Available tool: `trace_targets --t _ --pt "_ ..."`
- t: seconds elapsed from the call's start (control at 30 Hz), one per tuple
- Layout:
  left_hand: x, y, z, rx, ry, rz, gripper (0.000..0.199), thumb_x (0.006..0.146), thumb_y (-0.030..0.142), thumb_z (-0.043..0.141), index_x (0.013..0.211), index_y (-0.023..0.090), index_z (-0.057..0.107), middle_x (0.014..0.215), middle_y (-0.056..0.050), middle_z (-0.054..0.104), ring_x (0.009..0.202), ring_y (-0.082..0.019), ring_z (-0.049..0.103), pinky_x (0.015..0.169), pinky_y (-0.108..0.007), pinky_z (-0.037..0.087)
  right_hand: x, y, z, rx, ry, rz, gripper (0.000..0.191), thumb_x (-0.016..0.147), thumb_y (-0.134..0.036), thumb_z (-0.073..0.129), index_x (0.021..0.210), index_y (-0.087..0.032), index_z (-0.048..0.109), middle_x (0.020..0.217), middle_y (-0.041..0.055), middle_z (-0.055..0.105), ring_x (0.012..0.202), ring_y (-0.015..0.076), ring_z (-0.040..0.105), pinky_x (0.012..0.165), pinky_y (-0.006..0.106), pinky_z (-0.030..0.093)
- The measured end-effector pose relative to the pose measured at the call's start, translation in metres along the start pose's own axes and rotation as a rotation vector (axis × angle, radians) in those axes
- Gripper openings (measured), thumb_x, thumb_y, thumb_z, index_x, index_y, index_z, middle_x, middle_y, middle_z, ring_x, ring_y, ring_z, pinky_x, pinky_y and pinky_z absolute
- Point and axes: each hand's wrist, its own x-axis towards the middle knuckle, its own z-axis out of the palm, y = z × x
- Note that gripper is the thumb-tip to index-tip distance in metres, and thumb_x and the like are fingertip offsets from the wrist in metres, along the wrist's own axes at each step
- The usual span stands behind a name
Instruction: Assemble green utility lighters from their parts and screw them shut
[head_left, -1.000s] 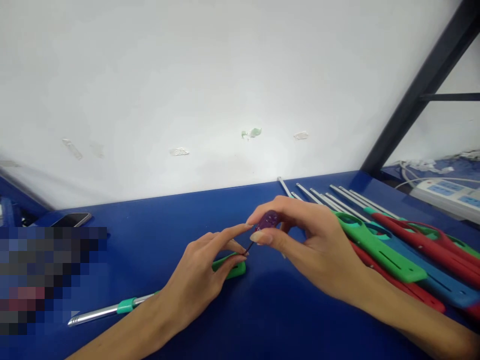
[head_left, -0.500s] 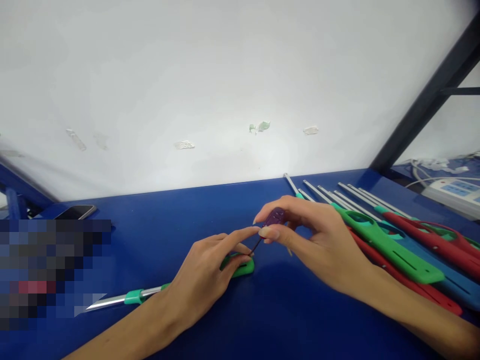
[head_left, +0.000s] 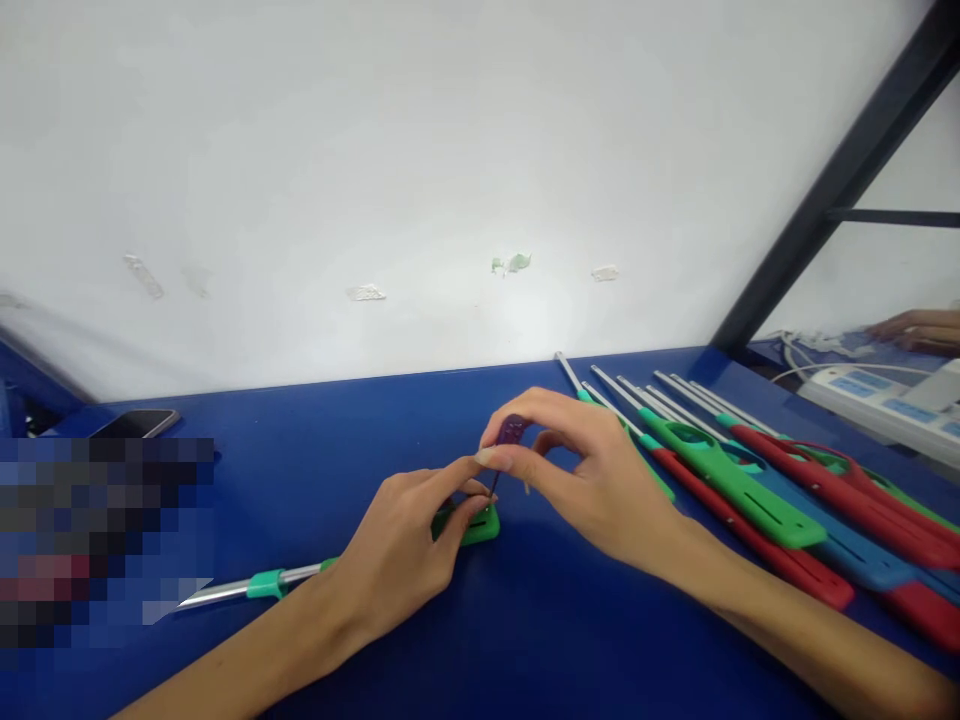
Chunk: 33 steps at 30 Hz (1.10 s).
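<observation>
A green long-nozzle lighter point(head_left: 481, 527) lies on the blue table, its metal tube and teal collar pointing left. My left hand point(head_left: 405, 535) is closed over the lighter's body and hides most of it. Between the thumb and fingers of my right hand point(head_left: 600, 485) is a small screwdriver with a purple handle point(head_left: 512, 429). Its thin shaft slants down to the green end of the lighter, close to my left fingertips. Whether the tip sits in a screw or hole cannot be made out. My left index finger reaches to my right thumb, near the handle.
Several lighters in green, red and blue lie side by side at right, including a red lighter point(head_left: 731, 520). A phone point(head_left: 139, 424) rests at left beside a pixelated area. Behind the dark frame post are a white power strip point(head_left: 862, 395) and another person's hand point(head_left: 919, 328).
The view has shifted slightly. The screwdriver stands more upright, and my right hand has moved left with it. My left hand keeps its grip on the lighter. Another person's hand has appeared at right.
</observation>
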Motion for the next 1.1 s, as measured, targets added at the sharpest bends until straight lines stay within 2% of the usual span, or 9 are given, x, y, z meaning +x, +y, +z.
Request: trace_targets --t 0.1,0.23,0.33,0.5,0.67,0.77,0.87,1.0,1.1 --pt "0.0 0.006 -0.003 -0.019 -0.005 -0.009 0.022 0.099 0.014 0.05 0.111 0.024 0.065 0.091 0.002 0.077 0.08 -0.017 0.074 0.077 -0.029 0.054 0.002 0.0 0.005 0.004 -0.02 -0.002 0.004 0.097 -0.026 0.07 0.098 -0.024 0.073 0.084 -0.0022 0.072 0.072 0.0127 0.067 0.066 0.025 0.056" --pt "0.0 0.011 -0.005 -0.038 -0.019 -0.023 0.014 0.095 0.016 0.055 0.099 0.022 0.066 0.086 0.002 0.075 0.077 -0.016 0.072 0.077 -0.03 0.054 0.001 0.003 0.01 -0.05 0.029 -0.076 0.033 0.097 -0.028 0.07 0.13 -0.03 0.066 0.089 -0.0011 0.071 0.079 0.0154 0.069 0.069 0.028 0.059" --pt "0.001 0.009 -0.004 -0.047 -0.032 -0.051 0.009 0.097 0.022 0.06 0.096 0.022 0.069 0.088 0.001 0.076 0.08 -0.017 0.072 0.078 -0.03 0.054 0.0 0.003 0.012 -0.087 0.027 -0.125 0.02 0.101 -0.027 0.066 0.12 -0.028 0.073 0.096 0.001 0.074 0.079 0.0146 0.07 0.073 0.029 0.059" --pt "0.005 0.004 -0.002 -0.078 -0.058 -0.08 0.013 0.097 0.028 0.068 0.088 0.023 0.075 0.09 0.002 0.078 0.08 -0.015 0.071 0.077 -0.026 0.053 -0.002 -0.002 0.012 0.002 -0.018 -0.169 0.035 0.108 -0.019 0.047 0.131 -0.031 0.07 0.127 0.0021 0.075 0.111 0.0167 0.072 0.095 0.033 0.059" --pt "0.006 0.004 -0.002 -0.105 -0.079 -0.068 0.014 0.098 0.023 0.066 0.09 0.023 0.077 0.092 0.002 0.079 0.084 -0.015 0.072 0.081 -0.025 0.053 -0.006 0.002 0.015 0.089 0.109 -0.165 0.017 0.101 -0.017 0.063 0.103 -0.027 0.076 0.1 -0.0004 0.076 0.09 0.0141 0.07 0.082 0.028 0.057" --pt "0.006 0.004 -0.002 -0.117 -0.093 -0.06 0.016 0.1 0.021 0.063 0.092 0.022 0.077 0.096 0.0 0.078 0.087 -0.016 0.072 0.084 -0.027 0.053 -0.004 0.001 0.012 0.044 0.114 -0.176 0.018 0.1 -0.019 0.065 0.11 -0.028 0.078 0.105 0.0001 0.074 0.099 0.0141 0.068 0.09 0.029 0.055" --pt "0.005 0.004 -0.002 -0.122 -0.097 -0.054 0.017 0.1 0.021 0.061 0.093 0.022 0.077 0.097 0.0 0.077 0.088 -0.016 0.071 0.086 -0.027 0.053 -0.001 -0.001 0.006 0.074 0.011 -0.14 0.027 0.106 -0.021 0.055 0.12 -0.031 0.076 0.118 0.0 0.076 0.114 0.0148 0.068 0.098 0.03 0.054" --pt "0.002 0.002 -0.001 -0.126 -0.093 -0.039 0.017 0.1 0.02 0.061 0.093 0.022 0.076 0.098 0.001 0.076 0.087 -0.015 0.07 0.086 -0.026 0.052 -0.002 0.002 0.008 0.186 0.035 -0.079 0.016 0.099 -0.021 0.069 0.106 -0.032 0.078 0.1 -0.0047 0.078 0.091 0.0136 0.073 0.078 0.027 0.06" --pt "0.002 0.001 0.0 -0.134 -0.092 -0.04 0.013 0.099 0.023 0.064 0.093 0.023 0.075 0.097 0.002 0.075 0.087 -0.014 0.069 0.084 -0.024 0.051 -0.005 0.004 0.011 0.144 0.128 -0.111 0.017 0.093 -0.019 0.076 0.104 -0.032 0.078 0.099 -0.005 0.075 0.092 0.0127 0.07 0.086 0.027 0.057"
